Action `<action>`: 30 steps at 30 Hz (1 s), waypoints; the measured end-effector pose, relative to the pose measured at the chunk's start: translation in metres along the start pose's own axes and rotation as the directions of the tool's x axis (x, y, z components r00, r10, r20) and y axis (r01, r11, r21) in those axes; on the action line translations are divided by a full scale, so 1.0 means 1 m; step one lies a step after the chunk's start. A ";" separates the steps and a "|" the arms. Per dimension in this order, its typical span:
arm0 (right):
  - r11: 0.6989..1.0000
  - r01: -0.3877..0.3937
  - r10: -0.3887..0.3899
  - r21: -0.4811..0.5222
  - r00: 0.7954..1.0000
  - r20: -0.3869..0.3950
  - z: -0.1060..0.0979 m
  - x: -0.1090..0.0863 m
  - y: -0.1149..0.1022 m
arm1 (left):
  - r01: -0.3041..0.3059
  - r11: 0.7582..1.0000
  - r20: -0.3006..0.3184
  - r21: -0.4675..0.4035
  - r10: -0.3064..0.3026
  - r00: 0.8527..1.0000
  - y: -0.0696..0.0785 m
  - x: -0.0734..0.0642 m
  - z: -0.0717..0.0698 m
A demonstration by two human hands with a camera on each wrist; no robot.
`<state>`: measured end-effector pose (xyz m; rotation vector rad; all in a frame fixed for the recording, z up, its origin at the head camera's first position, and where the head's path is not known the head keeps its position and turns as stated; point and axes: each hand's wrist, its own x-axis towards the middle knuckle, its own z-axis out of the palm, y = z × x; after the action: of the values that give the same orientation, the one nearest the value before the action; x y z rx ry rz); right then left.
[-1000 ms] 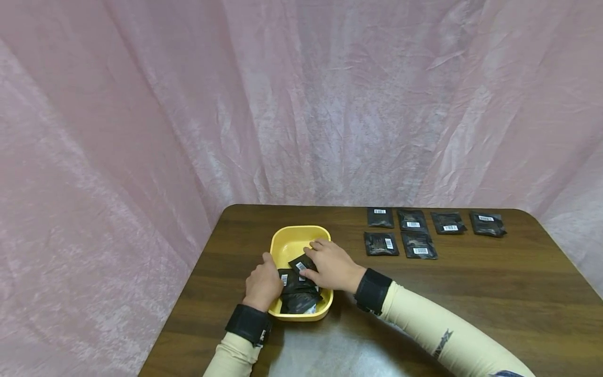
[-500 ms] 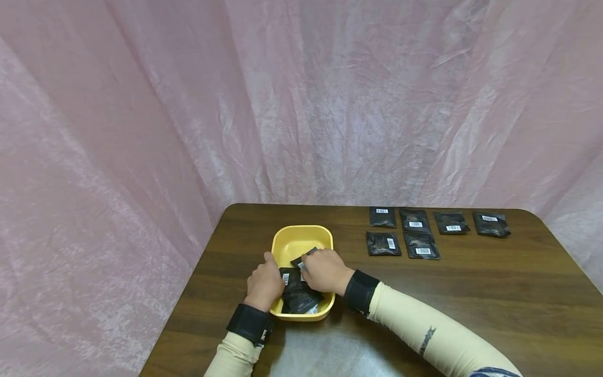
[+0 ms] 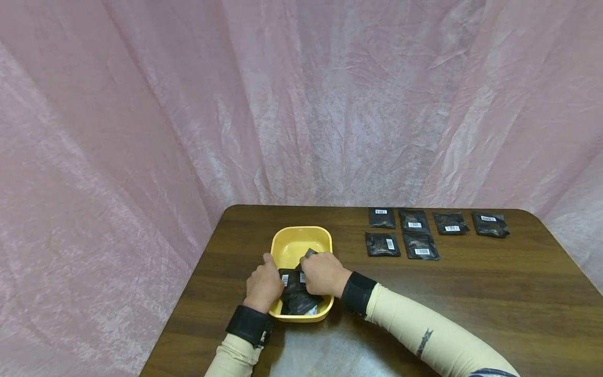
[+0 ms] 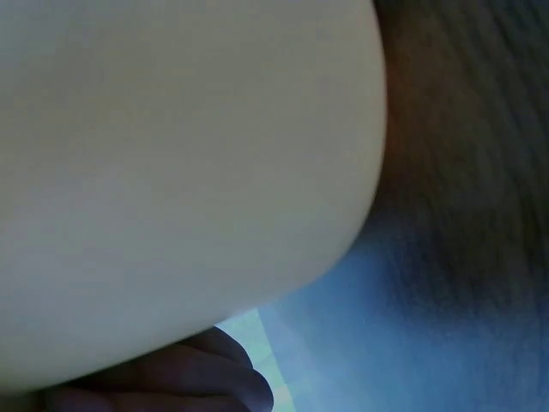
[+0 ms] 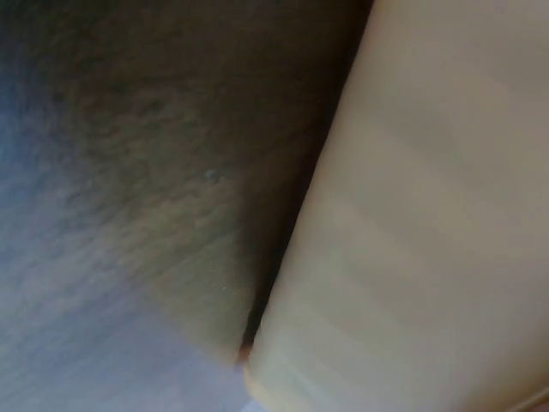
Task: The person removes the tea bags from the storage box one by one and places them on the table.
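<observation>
A yellow plastic tub stands at the left-centre of the table, several black sachets with white barcode labels heaped in its near half. My left hand grips the tub's left side, thumb up along the rim. In the left wrist view, fingers show at the bottom edge beside a pale strip. Inside the tub, my right hand pinches a black sachet, whose corner sticks up past the knuckles; its fingertips are hidden under the hand. The right wrist view is mostly filled by a blurred pale surface.
Several black sachets lie flat at the table's back right; a back row includes the far right sachet, and a shorter front row includes a sachet. A pink curtain hangs behind the brown wooden table.
My right hand's fingers have gone from spread over the heap to curled on one sachet, which has tilted upward. The left hand has stayed on the tub.
</observation>
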<state>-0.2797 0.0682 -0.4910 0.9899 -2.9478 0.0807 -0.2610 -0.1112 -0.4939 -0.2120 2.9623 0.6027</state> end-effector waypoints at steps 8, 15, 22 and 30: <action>0.999 -0.017 0.018 -0.034 1.000 0.018 0.000 0.000 -0.004 | 0.007 1.000 0.007 -0.010 -0.007 1.000 -0.003 0.001 0.002; 0.997 -0.045 0.044 -0.058 0.999 -0.025 0.002 -0.001 -0.007 | -0.011 1.000 -0.018 -0.008 0.011 1.000 -0.002 0.000 0.002; 0.999 -0.037 0.031 -0.032 0.987 -0.158 0.002 -0.002 -0.006 | -0.001 1.000 -0.023 -0.002 0.001 1.000 -0.001 0.001 0.002; 0.997 0.028 -0.046 -0.078 0.968 -0.248 0.001 -0.006 -0.008 | 0.000 1.000 -0.003 -0.010 0.000 1.000 -0.001 0.001 0.003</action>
<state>-0.2706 0.0654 -0.4916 0.9478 -2.6833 0.0876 -0.2614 -0.1113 -0.4968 -0.2140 2.9628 0.6176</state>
